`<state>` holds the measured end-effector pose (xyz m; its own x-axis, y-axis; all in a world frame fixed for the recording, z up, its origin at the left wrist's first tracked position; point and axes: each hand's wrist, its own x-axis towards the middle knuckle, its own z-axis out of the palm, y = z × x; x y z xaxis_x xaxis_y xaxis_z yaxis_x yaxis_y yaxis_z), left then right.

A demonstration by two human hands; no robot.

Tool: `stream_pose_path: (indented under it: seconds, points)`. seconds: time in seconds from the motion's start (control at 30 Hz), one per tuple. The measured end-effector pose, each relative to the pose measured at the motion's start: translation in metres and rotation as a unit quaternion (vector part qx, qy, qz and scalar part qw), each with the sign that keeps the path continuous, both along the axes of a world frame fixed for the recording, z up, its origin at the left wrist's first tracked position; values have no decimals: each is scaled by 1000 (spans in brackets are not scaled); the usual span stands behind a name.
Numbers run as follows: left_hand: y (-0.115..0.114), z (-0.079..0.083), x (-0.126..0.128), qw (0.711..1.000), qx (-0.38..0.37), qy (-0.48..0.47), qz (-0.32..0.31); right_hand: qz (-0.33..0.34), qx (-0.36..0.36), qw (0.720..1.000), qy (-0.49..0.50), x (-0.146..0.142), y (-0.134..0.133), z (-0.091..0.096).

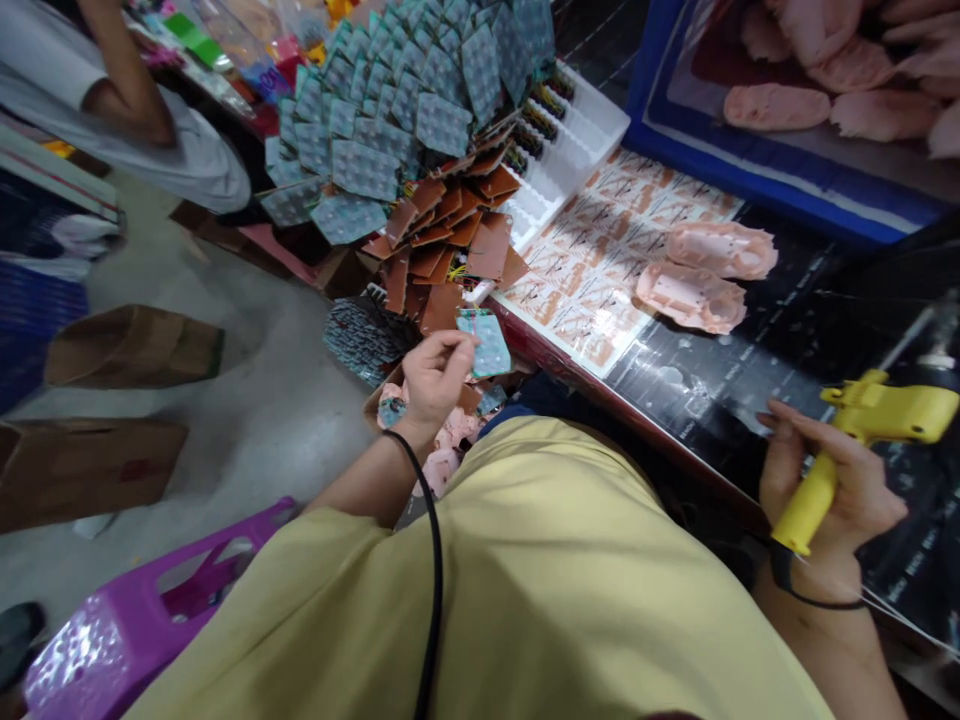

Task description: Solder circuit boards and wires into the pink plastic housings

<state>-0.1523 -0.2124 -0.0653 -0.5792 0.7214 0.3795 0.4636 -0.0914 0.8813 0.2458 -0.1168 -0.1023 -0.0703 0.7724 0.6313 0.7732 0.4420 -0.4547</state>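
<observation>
My left hand [433,378] is closed in a pinch on a small teal circuit board [486,342], held just below a big heap of teal and brown boards [409,140]. My right hand [829,480] is wrapped round the handle of a yellow glue gun [862,440] over the black table [750,380]; its nozzle points right. A black cord [433,560] runs across my yellow shirt. Two pink plastic pieces [705,275] lie on a printed sheet [600,260] on the table.
A blue tray [675,130] holding several pink pieces stands at the back right. A white slotted tray [570,150] sits beside the board heap. Cardboard boxes [127,345] lie on the floor at left, a purple stool [142,610] below. Another person's arm and grey shirt [135,110] show top left.
</observation>
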Motion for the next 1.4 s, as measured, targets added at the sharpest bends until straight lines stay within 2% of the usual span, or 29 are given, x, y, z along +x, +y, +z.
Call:
stream_pose_path:
  seconds: [0.07,0.13,0.23,0.3,0.37,0.47,0.53,0.6,0.67,0.8,0.87,0.93,1.0,1.1,1.17,1.23,1.3,1.33,1.4]
  points:
    - [16,4,2,990,67,-119,27,62,64,996,-11,-6,1,12]
    - [30,9,4,973,146,-170,49,99,78,992,-25,-12,5,26]
    - [45,17,12,960,257,-108,33,138,16,988,-65,-22,22,45]
    - [53,20,26,961,266,-67,-29,157,-15,983,-90,-29,42,53]
    - [61,20,46,969,209,-65,-115,189,-2,979,-82,-35,69,53]
    - [76,12,76,965,69,-85,-238,210,-31,972,-97,-39,109,44]
    - [85,7,88,939,-31,-55,-338,215,-77,967,-112,-40,128,33]
    - [90,5,91,900,-103,29,-422,228,-110,960,-118,-40,136,23]
    - [93,6,87,867,-142,137,-458,241,-123,956,-113,-41,137,16]
    - [99,14,74,822,-174,294,-457,246,-125,956,-99,-43,130,15]
    - [104,19,68,837,-131,296,-441,252,-111,956,-105,-40,123,20]
    - [110,24,64,872,-67,272,-402,255,-86,956,-115,-32,113,25]
    - [118,27,61,894,-23,265,-361,246,-75,958,-124,-19,97,31]
    - [127,28,65,893,-2,276,-354,219,-97,961,-140,3,67,41]
    - [130,30,76,889,9,255,-381,195,-94,967,-136,13,43,49]
    - [130,36,95,883,13,189,-430,174,-52,979,-96,14,19,59]
    - [128,46,120,854,-25,80,-514,161,5,987,-30,7,-1,67]
    - [127,52,134,824,-64,12,-563,148,27,989,-7,2,-7,70]
    - [124,63,161,733,-148,-140,-649,113,63,992,4,-10,-13,75]
